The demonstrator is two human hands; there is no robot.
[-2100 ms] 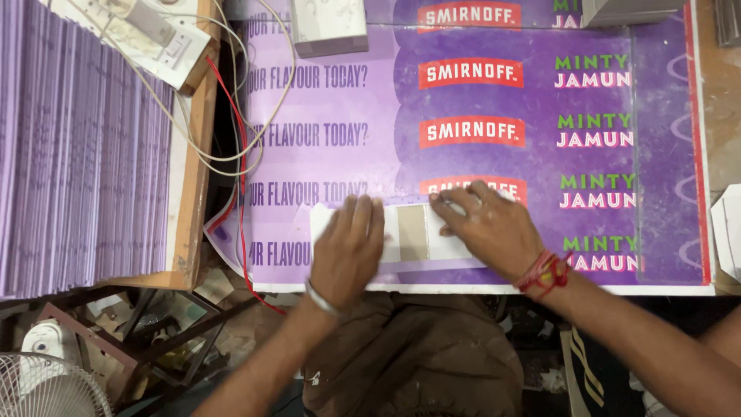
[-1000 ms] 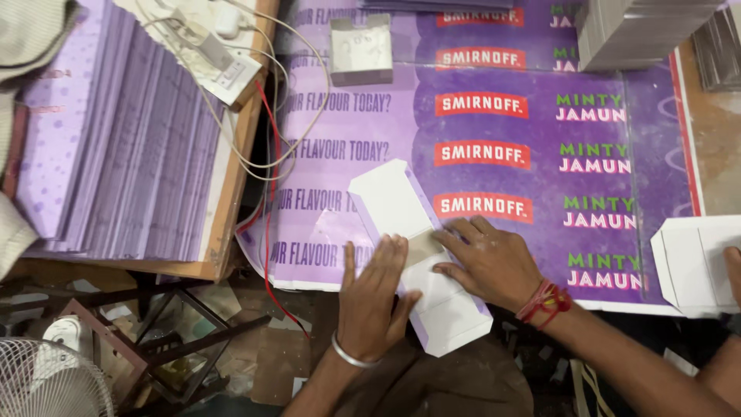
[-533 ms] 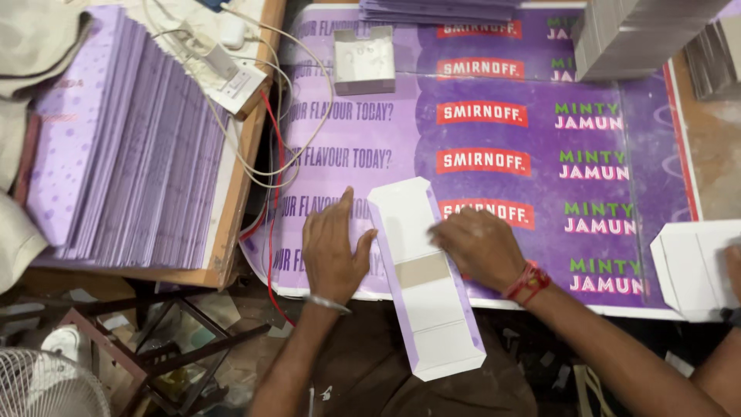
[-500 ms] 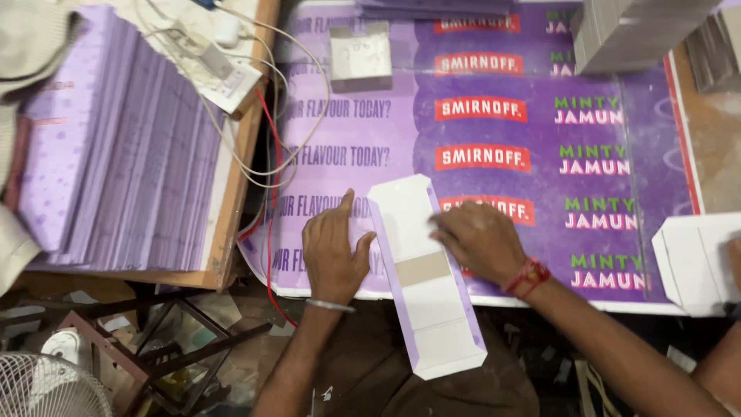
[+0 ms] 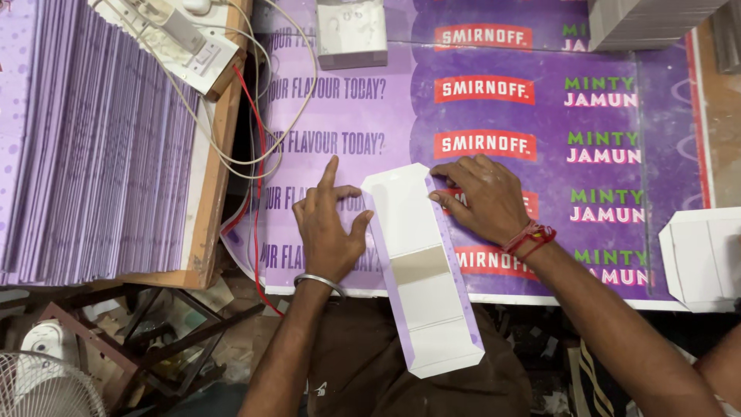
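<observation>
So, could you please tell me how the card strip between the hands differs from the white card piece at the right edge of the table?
The card strip is long and narrow with lilac edges and a brown band; the white card piece is broader and plain. The strip overhangs the table's near edge with the left hand and right hand at its sides; the piece lies untouched. Both are flat with angled corners.

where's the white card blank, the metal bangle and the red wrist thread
white card blank (image 5: 413, 232), head view, on its plain upper panel between the hands
metal bangle (image 5: 318, 281), head view, on the band at the left wrist
red wrist thread (image 5: 530, 236), head view, on the strands around the right wrist
</observation>
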